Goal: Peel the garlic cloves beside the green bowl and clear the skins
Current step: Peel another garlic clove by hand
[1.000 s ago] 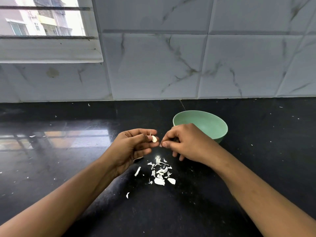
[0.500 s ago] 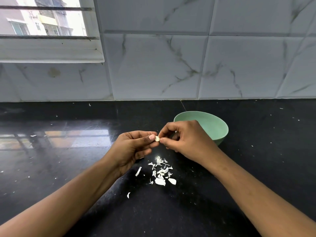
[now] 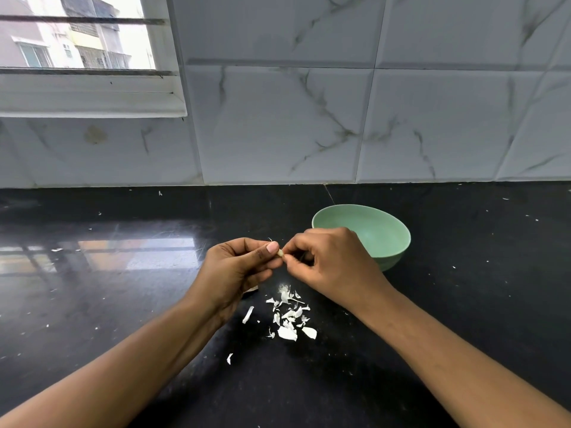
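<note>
**A:** Item one?

**B:** Garlic clove [image 3: 280,252]. Small and pale, held above the counter [image 3: 463,304] between both hands, mostly hidden by them.

**A:** Left hand?

**B:** Left hand [image 3: 234,267]: palm turned inward, fingers [image 3: 247,247] curled, thumb tip pressing the clove against them. It grips the clove.

**A:** Right hand?

**B:** Right hand [image 3: 333,267]: back of the hand up, fingers [image 3: 298,244] bent, forefinger and thumb pinching the clove's right end. Whether they hold flesh or skin, I cannot tell.

**A:** Item two?

**B:** Green bowl [image 3: 386,233]. Upright on the counter, toward its back edge, just behind the right hand, which covers part of the near rim. The inner wall that shows is bare.

**A:** Item three?

**B:** Skins [image 3: 289,316]. A loose scatter of white flakes on the counter below the hands, on the near side of the bowl. One strip [image 3: 247,314] lies just to the left of the heap; one flake [image 3: 229,358] lies apart, nearer the front edge.

**A:** Surroundings?

**B:** The counter is black and glossy, specked with white crumbs. Marbled wall tiles [image 3: 278,118] meet its back edge. A window [image 3: 77,41] sits above its far left corner.
</note>
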